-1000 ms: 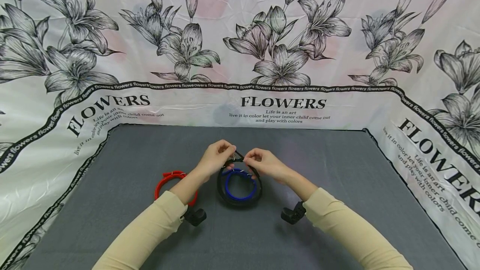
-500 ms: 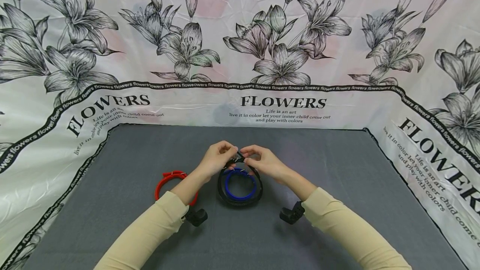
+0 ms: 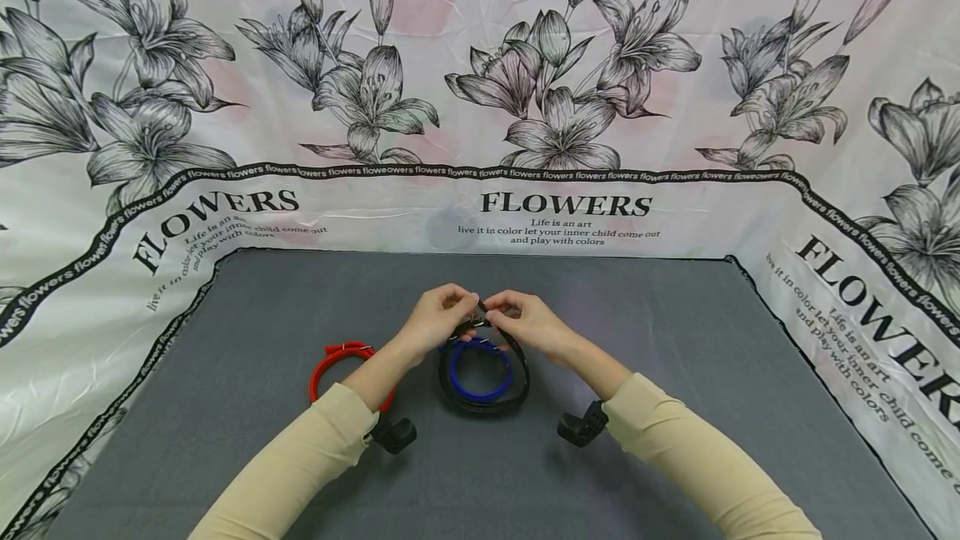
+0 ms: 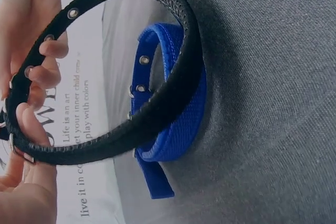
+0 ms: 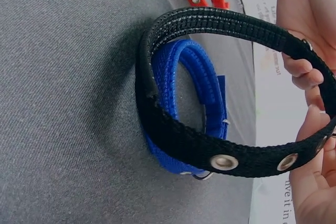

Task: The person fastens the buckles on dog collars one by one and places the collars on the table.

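Observation:
A black collar (image 3: 483, 409) with metal eyelets (image 5: 224, 162) and a metal buckle (image 4: 20, 150) is held up by both hands, its loop hanging toward the table. My left hand (image 3: 435, 317) pinches the buckle end. Close beside it, my right hand (image 3: 529, 323) pinches the eyelet end between thumb and fingers. A short piece of black strap shows between the fingertips. Behind the black loop, a blue collar (image 4: 194, 124) stands on the grey cloth, closed in a ring, partly covered by the black one in both wrist views.
A red collar (image 3: 321, 372) lies on the grey tablecloth (image 3: 645, 457) left of the hands, partly hidden by the left forearm. A white flower-print cloth (image 3: 420, 215) rises behind the table. Black wrist cameras (image 3: 581, 426) hang below both wrists.
Both hands have drawn closer together, with the right hand's fingers shifting on the strap. The black loop has moved slightly right. The blue and red collars stay in place.

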Tool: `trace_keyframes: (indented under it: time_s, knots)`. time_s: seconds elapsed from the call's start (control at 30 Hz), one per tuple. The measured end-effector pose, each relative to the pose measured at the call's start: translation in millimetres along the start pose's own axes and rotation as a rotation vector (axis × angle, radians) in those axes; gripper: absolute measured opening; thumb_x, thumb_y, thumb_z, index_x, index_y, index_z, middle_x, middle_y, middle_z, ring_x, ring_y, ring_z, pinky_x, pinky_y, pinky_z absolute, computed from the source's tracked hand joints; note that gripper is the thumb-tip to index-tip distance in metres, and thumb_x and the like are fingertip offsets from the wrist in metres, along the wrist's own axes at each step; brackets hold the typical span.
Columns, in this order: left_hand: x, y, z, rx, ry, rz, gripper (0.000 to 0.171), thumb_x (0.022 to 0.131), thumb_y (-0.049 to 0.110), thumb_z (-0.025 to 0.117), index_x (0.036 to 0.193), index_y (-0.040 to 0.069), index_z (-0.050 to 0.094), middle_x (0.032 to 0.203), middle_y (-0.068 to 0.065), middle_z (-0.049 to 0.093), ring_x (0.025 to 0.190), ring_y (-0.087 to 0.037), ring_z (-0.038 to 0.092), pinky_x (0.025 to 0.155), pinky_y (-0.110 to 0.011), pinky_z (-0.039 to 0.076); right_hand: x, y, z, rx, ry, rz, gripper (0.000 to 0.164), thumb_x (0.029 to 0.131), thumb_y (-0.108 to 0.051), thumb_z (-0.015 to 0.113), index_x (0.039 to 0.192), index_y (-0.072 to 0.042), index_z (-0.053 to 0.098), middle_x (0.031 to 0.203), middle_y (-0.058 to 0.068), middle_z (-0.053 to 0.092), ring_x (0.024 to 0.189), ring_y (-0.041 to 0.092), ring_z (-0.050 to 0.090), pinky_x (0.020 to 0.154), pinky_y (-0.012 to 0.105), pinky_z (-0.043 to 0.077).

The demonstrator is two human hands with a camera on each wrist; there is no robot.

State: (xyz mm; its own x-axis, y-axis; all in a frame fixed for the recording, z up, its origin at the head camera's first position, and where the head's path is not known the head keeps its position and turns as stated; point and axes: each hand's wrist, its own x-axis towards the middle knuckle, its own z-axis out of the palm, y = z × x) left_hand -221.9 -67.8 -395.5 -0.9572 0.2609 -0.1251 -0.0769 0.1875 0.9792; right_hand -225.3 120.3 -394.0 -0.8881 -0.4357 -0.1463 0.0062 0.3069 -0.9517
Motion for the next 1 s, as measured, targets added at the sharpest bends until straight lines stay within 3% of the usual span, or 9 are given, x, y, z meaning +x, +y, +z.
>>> trace_keyframes:
  time_s: [0.2,0.4,0.53,0.7,0.87,0.93,1.0]
  knots:
    - [-2.0,-1.1,-4.6,0.053,-0.057,-0.041,0.034,0.095,0.035,0.049,0.108,0.006,0.061,0.097,-0.012,0.062,0.081,-0.028,0.066,0.072,-0.036,0.054,0,2,-2,0.023,0.034,-0.02,0.034,0.095,-0.02,0.051,0.124,-0.001,0.05,0.104,0.014,0.053,0.096,0.043,0.05,0.073,0.053,0.051]
    - [-4.0,-3.4,-7.0,0.174,-0.138,-0.008,0.032,0.088,0.035,0.061,0.11,0.011,0.063,0.103,-0.015,0.066,0.094,-0.036,0.06,0.082,-0.044,0.049,1,1,-2,0.032,0.064,-0.021,0.035,0.096,-0.02,0.051,0.126,-0.001,0.047,0.108,0.012,0.052,0.096,0.042,0.052,0.074,0.054,0.05]
    - [-5.4,-4.6,-5.6,0.175,-0.104,0.033,0.027,0.088,0.03,0.063,0.108,0.011,0.063,0.094,-0.011,0.066,0.084,-0.034,0.06,0.077,-0.044,0.05,2,1,-2,0.041,0.077,-0.02,0.034,0.095,-0.02,0.053,0.124,-0.003,0.048,0.106,0.012,0.051,0.089,0.033,0.055,0.072,0.051,0.052]
    - [-10.9,3.0,-1.7,0.152,-0.037,0.073,0.027,0.09,0.026,0.06,0.109,0.007,0.062,0.082,-0.004,0.063,0.064,-0.018,0.056,0.068,-0.038,0.052,2,1,-2,0.049,0.086,-0.033,0.03,0.093,-0.018,0.054,0.119,-0.004,0.049,0.102,0.01,0.052,0.077,0.019,0.056,0.07,0.051,0.052]
    - [-8.6,-1.2,1.5,0.151,0.022,0.105,0.024,0.091,0.025,0.058,0.107,0.008,0.063,0.086,-0.006,0.066,0.071,-0.031,0.058,0.066,-0.036,0.052,1,1,-2,0.066,0.083,-0.035,0.022,0.091,-0.012,0.054,0.111,-0.003,0.051,0.102,0.011,0.053,0.076,0.022,0.057,0.07,0.053,0.051]
    - [-3.4,-10.5,1.7,0.16,0.032,0.137,0.021,0.091,0.027,0.059,0.105,0.011,0.064,0.088,-0.006,0.067,0.076,-0.036,0.058,0.064,-0.034,0.052,1,0,-3,0.078,0.072,-0.03,0.021,0.09,-0.009,0.054,0.109,-0.002,0.052,0.104,0.013,0.053,0.078,0.025,0.057,0.072,0.054,0.051]
    - [-4.7,-10.4,2.3,0.177,0.034,0.162,0.021,0.091,0.027,0.058,0.105,0.011,0.063,0.088,-0.005,0.066,0.074,-0.034,0.058,0.061,-0.031,0.05,1,0,-3,0.084,0.062,-0.031,0.019,0.09,-0.009,0.054,0.107,-0.002,0.053,0.105,0.015,0.054,0.08,0.028,0.057,0.073,0.054,0.051]
